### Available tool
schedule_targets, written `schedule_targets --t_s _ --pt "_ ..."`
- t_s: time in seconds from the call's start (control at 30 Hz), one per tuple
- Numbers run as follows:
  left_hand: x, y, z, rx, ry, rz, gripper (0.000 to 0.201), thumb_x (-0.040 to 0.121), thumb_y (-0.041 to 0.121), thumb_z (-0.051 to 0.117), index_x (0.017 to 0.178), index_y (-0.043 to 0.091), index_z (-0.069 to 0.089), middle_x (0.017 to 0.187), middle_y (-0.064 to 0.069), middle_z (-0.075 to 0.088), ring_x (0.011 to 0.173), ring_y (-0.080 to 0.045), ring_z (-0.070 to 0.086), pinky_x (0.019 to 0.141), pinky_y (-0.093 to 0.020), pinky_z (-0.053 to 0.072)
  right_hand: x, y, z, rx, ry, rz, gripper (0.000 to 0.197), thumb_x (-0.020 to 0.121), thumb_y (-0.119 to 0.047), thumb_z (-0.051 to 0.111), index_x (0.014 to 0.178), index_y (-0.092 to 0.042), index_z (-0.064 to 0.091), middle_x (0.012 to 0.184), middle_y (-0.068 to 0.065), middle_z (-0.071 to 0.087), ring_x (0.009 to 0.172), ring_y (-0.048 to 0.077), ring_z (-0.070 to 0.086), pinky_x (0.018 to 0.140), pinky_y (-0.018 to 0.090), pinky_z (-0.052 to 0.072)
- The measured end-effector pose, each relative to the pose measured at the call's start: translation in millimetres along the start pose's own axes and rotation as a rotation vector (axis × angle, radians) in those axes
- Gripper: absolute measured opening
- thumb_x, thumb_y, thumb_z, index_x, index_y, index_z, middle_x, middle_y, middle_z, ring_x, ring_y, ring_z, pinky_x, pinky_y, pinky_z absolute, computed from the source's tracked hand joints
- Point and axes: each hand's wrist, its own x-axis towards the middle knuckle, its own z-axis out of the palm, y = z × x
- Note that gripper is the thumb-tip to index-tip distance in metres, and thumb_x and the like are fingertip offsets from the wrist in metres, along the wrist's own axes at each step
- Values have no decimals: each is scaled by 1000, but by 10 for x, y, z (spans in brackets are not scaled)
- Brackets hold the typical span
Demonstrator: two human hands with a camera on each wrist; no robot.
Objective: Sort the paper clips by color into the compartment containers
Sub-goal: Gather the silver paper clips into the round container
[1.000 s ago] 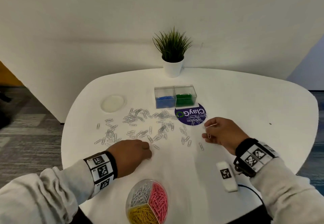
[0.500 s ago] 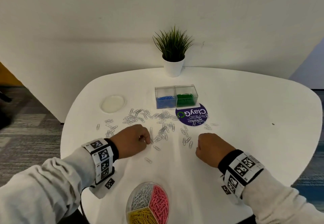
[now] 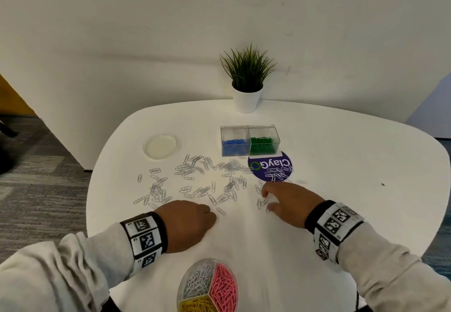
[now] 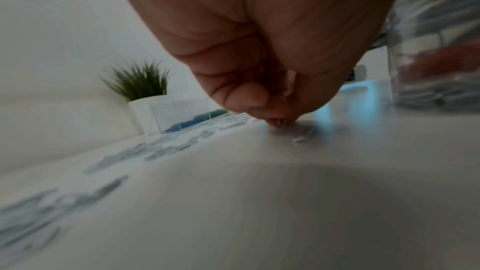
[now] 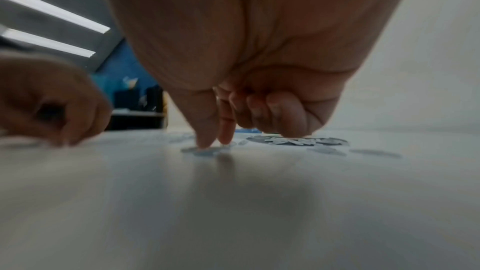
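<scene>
Several white paper clips lie scattered across the middle of the white table. My left hand is at their near edge with its fingers curled. Its thumb and fingertip pinch a small clip down at the tabletop. My right hand is near the purple sticker. Its thumb and forefinger tips pinch at a white clip lying flat, and its other fingers are curled. A round three-part container near me holds white, pink and yellow clips. A clear two-part box holds blue clips and green clips.
A round clear lid lies at the back left. A potted plant stands at the far edge by the wall. More white clips lie on the purple sticker. The table edge curves close on the left and right.
My right hand has gone from a pulled-back fist to reaching forward to the clips by the sticker. My left hand has drawn slightly nearer to me, still curled.
</scene>
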Motion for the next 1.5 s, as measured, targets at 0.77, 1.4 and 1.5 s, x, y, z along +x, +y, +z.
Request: schedule_targets --t_s 0.77,1.4,1.5 --pt "503 -145 -135 -91 57 -37 31 101 41 43 127 32 58 124 9 55 114 -16 55 93 -31 44 -57 292 -202 1974 181 216 16 84 -3 44 89 -10 58 71 3 48 55 13 41 42 21 33" --pt "-197 -459 -203 -1231 56 -515 16 98 28 57 93 14 63 66 -3 53 58 -18 50 51 -28 40 131 11 -62 -237 34 21 14 96 -30 49 97 -19 57 97 0 63 87 19 60 70 26 40" --pt "-288 -328 -161 -610 -24 -318 22 89 54 61 103 37 65 84 15 59 73 1 52 69 -16 44 122 -31 -92 12 82 121 16 89 -32 53 85 -17 55 82 -2 59 73 15 54 69 32 45"
